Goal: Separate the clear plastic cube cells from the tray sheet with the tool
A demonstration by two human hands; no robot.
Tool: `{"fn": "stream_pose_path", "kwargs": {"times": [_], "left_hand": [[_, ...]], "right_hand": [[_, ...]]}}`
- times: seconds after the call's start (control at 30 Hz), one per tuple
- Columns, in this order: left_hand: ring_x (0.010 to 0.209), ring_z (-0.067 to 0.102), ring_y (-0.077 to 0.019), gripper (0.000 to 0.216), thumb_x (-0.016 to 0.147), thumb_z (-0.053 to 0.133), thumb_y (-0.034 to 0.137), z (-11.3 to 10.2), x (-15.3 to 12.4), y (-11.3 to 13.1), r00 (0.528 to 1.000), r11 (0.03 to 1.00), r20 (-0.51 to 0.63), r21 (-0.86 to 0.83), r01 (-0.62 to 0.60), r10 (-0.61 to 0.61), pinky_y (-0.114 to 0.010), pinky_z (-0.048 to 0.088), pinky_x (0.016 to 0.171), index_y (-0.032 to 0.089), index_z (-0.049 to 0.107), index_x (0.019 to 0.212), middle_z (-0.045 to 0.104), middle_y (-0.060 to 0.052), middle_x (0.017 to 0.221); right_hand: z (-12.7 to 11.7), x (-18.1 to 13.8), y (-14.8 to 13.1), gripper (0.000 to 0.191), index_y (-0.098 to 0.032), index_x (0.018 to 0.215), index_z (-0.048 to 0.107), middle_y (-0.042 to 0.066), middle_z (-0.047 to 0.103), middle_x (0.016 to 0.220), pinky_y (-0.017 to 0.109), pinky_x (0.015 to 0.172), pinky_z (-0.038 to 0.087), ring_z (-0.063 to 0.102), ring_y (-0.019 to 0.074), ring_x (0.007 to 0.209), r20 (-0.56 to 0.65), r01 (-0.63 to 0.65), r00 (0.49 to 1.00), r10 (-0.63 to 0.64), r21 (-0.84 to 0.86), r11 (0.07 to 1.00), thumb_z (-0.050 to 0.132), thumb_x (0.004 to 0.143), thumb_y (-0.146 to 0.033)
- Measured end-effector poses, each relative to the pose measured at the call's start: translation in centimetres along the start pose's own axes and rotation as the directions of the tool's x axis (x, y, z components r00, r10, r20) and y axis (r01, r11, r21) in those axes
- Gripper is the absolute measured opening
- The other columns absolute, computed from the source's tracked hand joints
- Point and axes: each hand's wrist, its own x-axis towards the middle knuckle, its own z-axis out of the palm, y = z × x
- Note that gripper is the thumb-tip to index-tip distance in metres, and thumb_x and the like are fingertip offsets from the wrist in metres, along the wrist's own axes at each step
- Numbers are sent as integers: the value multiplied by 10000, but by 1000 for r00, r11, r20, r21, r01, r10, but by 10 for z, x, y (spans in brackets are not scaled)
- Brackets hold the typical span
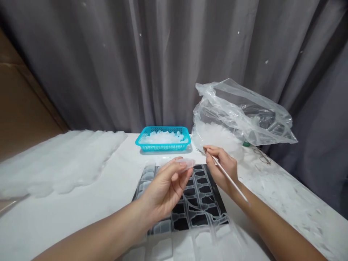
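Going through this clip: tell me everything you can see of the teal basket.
The teal basket is a shallow rectangular tray of what looks like moulded plastic, with a solid rim and perforated lattice walls. It sits flat near the back edge of the white table, just left of the plastic bag. Translucent pieces lie in a loose heap inside it, some rising near the rim. The table and those pieces appear to be all that touch it.
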Motion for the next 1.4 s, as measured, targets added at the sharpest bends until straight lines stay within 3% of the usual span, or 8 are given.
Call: {"fn": "stream_pose_path", "kwargs": {"times": [0.1,0.2,0.37,0.47,0.63,1.1,1.27,1.4], "left_hand": [[636,587,-63,196,624,643,21,-9,17,3,992,990,103,109,-88,77,-173,549,657,150,567,751,575,22,703],[561,466,-59,121,656,630,176,-28,51,13,938,869,191,359,-341,289,-210,513,654,168,509,661,446,56,605],[714,498,-166,223,731,635,379,-68,106,37,734,-110,521,840,-531,435,-353,462,779,176,578,659,476,-1,668],[866,548,-204,195,792,575,356,-82,118,41,726,-376,666,726,-577,173,-361,437,833,187,670,805,534,-56,877],[848,587,-185,216,846,535,344,-89,121,30,727,-413,668,624,-663,-159,-311,440,789,203,696,881,571,-60,957],[871,595,-232,263,744,628,353,-94,123,15,814,-502,535,651,-569,-227,-308,429,736,211,681,959,623,-71,944],[784,582,-207,251,758,578,412,-93,122,34,818,-299,556,762,-574,-152,-301,432,696,176,623,831,640,-60,836],[515,434,-106,387,710,630,552,-90,121,65,874,93,457,875,-475,163,-218,349,477,177,539,685,485,23,578]], "right_hand": [[12,-7,13,131,-166,882,603,65,690,936,274,766,550,667,164,888,185,-382,914,360,98,919,532,853,-272],[33,-21,24,225,-166,784,581,12,642,714,233,598,516,617,125,635,461,-679,689,559,144,719,527,828,-380],[64,-45,34,167,-171,709,545,-30,570,602,175,468,373,483,78,504,565,-818,469,679,-11,575,550,751,-333],[70,-53,36,152,-162,643,559,-12,594,610,177,515,366,506,88,563,537,-809,461,706,-72,583,577,712,-296],[70,-55,34,150,-164,634,596,2,632,635,196,562,374,532,99,584,530,-790,456,715,-130,600,574,724,-282],[78,-45,27,93,-166,602,552,-6,585,626,215,564,322,503,111,615,555,-728,408,725,-281,625,544,692,-189],[78,-43,27,107,-164,585,510,1,574,652,219,565,304,479,108,626,573,-700,407,711,-305,646,534,686,-188],[77,-43,25,110,-164,587,515,4,586,657,217,545,297,487,107,620,573,-700,393,719,-321,638,524,691,-197]]}}
